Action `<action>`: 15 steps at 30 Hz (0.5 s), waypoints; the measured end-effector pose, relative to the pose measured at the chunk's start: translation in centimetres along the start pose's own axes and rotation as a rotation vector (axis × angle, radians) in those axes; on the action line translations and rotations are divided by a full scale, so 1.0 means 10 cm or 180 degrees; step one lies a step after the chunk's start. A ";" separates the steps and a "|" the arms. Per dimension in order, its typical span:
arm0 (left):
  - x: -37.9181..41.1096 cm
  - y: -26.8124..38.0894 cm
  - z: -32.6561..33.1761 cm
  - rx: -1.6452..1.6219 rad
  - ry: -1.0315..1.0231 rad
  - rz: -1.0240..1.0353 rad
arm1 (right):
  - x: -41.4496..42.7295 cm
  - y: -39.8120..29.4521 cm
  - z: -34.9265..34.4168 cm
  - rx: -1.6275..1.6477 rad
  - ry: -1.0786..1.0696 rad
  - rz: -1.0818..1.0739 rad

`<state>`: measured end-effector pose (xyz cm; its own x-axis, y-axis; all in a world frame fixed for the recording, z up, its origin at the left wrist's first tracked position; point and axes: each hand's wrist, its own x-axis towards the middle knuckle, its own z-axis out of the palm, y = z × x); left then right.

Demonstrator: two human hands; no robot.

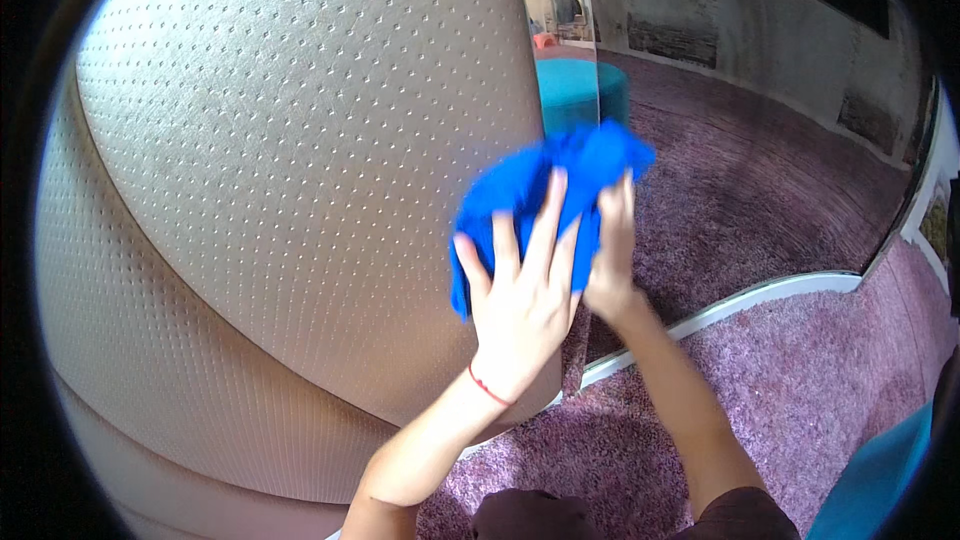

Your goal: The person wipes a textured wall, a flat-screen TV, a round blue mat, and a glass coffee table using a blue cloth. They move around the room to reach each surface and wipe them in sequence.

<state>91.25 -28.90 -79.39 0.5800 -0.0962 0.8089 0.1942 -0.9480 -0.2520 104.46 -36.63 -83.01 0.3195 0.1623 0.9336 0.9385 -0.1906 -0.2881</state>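
A blue cloth [502, 187] lies bunched against the edge of a padded, dimpled wall panel [315, 150] with a metallic beige sheen. My left hand [525, 292] holds it pressed to the panel, palm down and fingers spread; a thin red string circles that wrist. On the cloth's right side, my right hand [616, 255] grips it with bent fingers, in front of the mirror [720, 187] that adjoins the panel. Both hands and the cloth are slightly blurred. What lies under the cloth is hidden.
Purple carpet [787, 360] covers the floor. A pale curved base strip [765, 291] runs along the mirror's foot. The mirror reflects a round teal pouf [570, 86] and a worn grey wall. A teal upholstered edge [870, 472] stands at lower right.
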 end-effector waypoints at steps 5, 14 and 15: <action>0.58 0.05 -0.01 0.0160 0.0630 -0.0138 | 0.66 -0.03 -0.10 0.0166 0.0737 -0.0490; -0.50 0.19 0.32 0.0305 -0.0323 0.0423 | -0.46 0.26 -0.11 -0.0014 0.0266 -0.0388; -0.35 0.22 0.30 0.0283 -0.0393 0.0352 | -0.29 0.33 -0.17 -0.0048 0.0307 -0.0645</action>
<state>92.05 -29.73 -84.39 0.6933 -0.1554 0.7037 0.1899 -0.9026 -0.3863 106.42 -39.37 -86.30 0.1101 0.1055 0.9883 0.9799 -0.1781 -0.0901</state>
